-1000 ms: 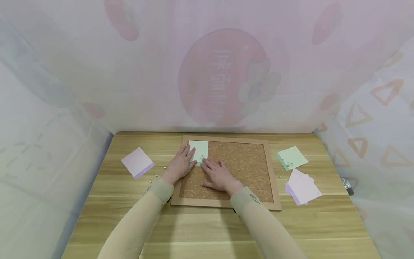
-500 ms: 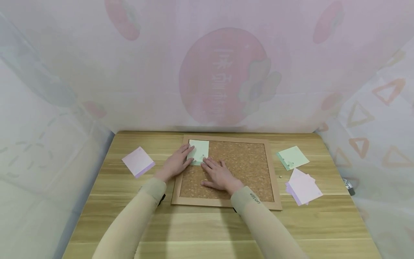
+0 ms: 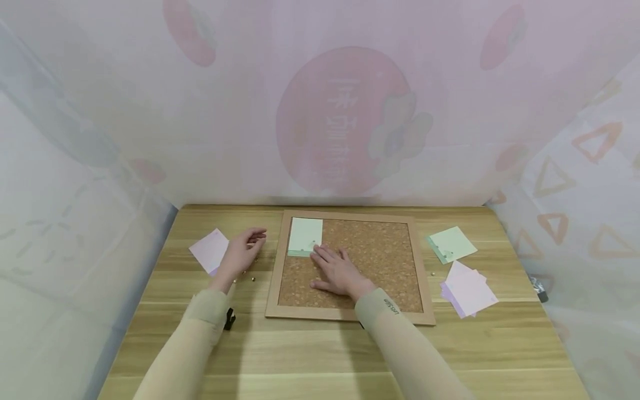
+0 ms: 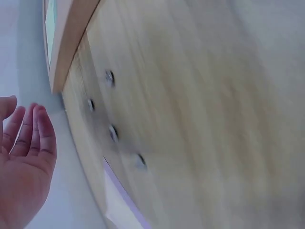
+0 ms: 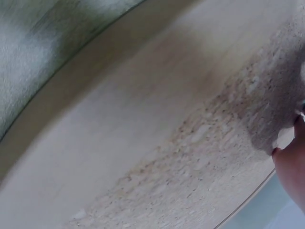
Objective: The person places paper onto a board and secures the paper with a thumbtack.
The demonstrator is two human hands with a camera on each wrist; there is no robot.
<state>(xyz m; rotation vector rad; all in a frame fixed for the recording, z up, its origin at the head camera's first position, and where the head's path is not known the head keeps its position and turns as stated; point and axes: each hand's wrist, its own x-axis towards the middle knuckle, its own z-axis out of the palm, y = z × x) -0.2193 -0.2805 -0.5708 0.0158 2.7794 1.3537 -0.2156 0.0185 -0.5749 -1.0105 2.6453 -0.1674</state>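
The loose fingers (image 4: 46, 131) hover near four metal tacks (image 4: 113, 133).

Sleeves: 2, long, pale beige. The left sleeve (image 3: 172, 358) and right sleeve (image 3: 417, 355) each end in 1 wide cuff. Right cuff (image 3: 372, 311): dark lettering (image 3: 391, 306) toward the table's (image 3: 500, 361) right edge. Left cuff (image 3: 206, 311): 1 small black part (image 3: 229, 319), same side.

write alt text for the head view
The right hand rests on a framed corkboard, fingertips at the corner of a green note. The left hand is near small metal studs and a pink note, left of the corkboard. Another green note and overlapping pink notes lie right of it.
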